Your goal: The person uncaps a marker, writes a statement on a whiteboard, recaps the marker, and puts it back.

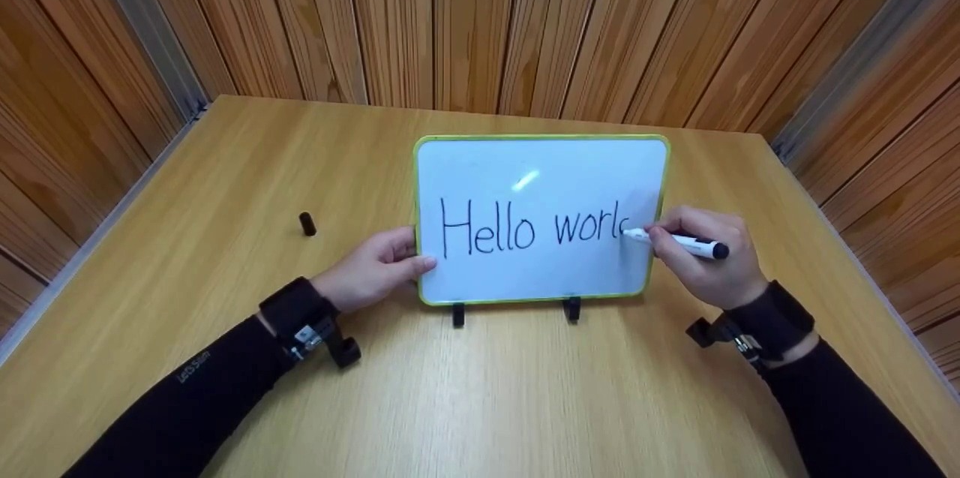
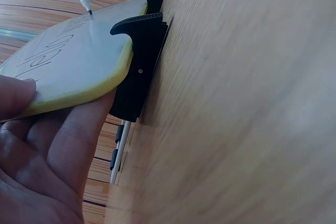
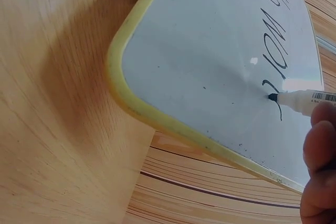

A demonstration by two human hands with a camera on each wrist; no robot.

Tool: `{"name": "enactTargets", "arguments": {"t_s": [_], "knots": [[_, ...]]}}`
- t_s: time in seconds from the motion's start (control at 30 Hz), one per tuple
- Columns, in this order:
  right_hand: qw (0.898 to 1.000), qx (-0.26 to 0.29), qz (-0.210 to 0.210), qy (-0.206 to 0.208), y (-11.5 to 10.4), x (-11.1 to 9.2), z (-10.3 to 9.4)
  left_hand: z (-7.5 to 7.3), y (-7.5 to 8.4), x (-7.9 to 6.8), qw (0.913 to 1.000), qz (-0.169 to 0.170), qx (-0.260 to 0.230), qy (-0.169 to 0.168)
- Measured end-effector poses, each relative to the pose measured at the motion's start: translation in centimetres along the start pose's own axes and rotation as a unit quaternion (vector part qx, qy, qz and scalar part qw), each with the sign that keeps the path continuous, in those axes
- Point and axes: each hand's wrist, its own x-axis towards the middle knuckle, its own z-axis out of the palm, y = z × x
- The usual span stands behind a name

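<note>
A whiteboard (image 1: 525, 272) with a yellow-green frame leans upright on a black stand (image 2: 137, 66). Dark handwriting on it reads "Hello worl" plus a curved stroke beside the marker. My left hand (image 1: 375, 268) grips the board's left edge, thumb on the front face and fingers behind. With my right hand (image 1: 709, 253) I pinch a white marker (image 1: 686, 243) that has a black end. In the right wrist view the black tip of the marker (image 3: 296, 99) touches the board at the last letter.
A black marker cap (image 1: 307, 223) stands on the wooden table (image 1: 480, 395), left of the board. Wood-panelled walls (image 1: 480, 20) enclose the table at the back and both sides. Black bands with small devices (image 1: 772, 320) sit on both wrists.
</note>
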Motion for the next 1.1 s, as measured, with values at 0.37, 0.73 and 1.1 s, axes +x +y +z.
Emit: {"name": "enactTargets", "arguments": {"t_s": [0.37,0.73,1.1], "knots": [[1.0,-0.009,0.006,0.014,0.15,-0.07,-0.17,0.15,-0.12,0.03,0.9999,0.009,-0.009,-0.001],[0.999,-0.004,0.011,0.052,-0.02,0.11,-0.15,0.06,0.06,0.02,1.0,-0.002,-0.003,0.002],[0.997,-0.014,-0.004,0.08,0.14,0.37,-0.07,0.09,-0.01,0.04,1.0,0.004,-0.007,0.002]]}}
